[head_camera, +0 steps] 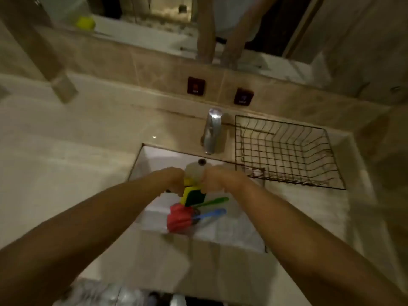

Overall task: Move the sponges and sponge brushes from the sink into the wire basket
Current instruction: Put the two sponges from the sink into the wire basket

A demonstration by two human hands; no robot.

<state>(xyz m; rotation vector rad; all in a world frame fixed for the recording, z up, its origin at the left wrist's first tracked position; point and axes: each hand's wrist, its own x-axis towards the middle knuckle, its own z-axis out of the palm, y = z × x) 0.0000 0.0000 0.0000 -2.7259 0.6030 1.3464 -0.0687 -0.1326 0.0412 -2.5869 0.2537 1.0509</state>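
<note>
Both my hands are down in the white sink (152,164), fingers curled, in a blurred view. My left hand (174,180) closes on the top of a yellow and green sponge (192,195), which hangs tilted between the hands. My right hand (217,177) presses against a pale round sponge (194,171) just above it. Below them a red sponge brush (178,219) lies in the sink with a blue handle (213,214), and beside it lies a green handle (215,201). The black wire basket (331,155) stands on the counter to the right of the sink, with nothing in it.
A chrome tap (212,133) rises behind the sink, just left of the basket. Two dark red wall plates (196,85) sit on the tiled backsplash. A mirror above reflects the person's arms and a yellow object (85,22). Beige counter (66,151) spreads left.
</note>
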